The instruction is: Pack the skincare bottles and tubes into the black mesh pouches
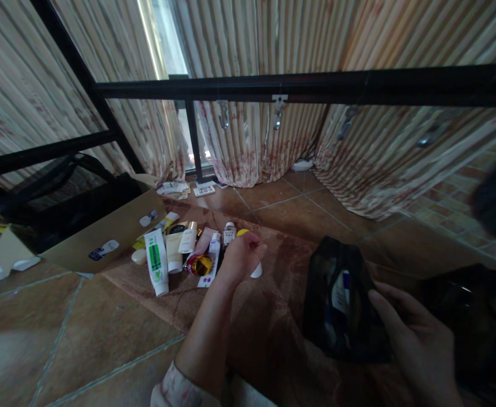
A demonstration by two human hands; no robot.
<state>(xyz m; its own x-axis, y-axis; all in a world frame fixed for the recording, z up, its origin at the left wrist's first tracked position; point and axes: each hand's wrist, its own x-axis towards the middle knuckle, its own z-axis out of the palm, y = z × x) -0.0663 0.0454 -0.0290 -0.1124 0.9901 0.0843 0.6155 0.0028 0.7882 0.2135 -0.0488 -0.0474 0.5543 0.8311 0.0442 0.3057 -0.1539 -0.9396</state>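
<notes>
My left hand [242, 257] is closed over a white bottle with a yellow cap [256, 271] on the brown mat; the hand covers most of the bottle. My right hand [417, 336] pinches the edge of a black pouch [320, 294], whose opening shows a white and blue item [340, 291] inside. Left of my left hand lies a group of toiletries: a white and green tube [157, 263], a cream tube [174, 251], a small white bottle [188, 237], an amber-coloured round thing [199, 264], a white and purple tube [212, 254] and a clear bottle [229, 233].
A cardboard box [116, 232] with a black bag [74, 198] in it stands at the left. Papers [174, 188] lie by the curtains [256, 141]. A dark metal rail [239, 87] crosses the back. Black plastic [477, 316] lies at the right.
</notes>
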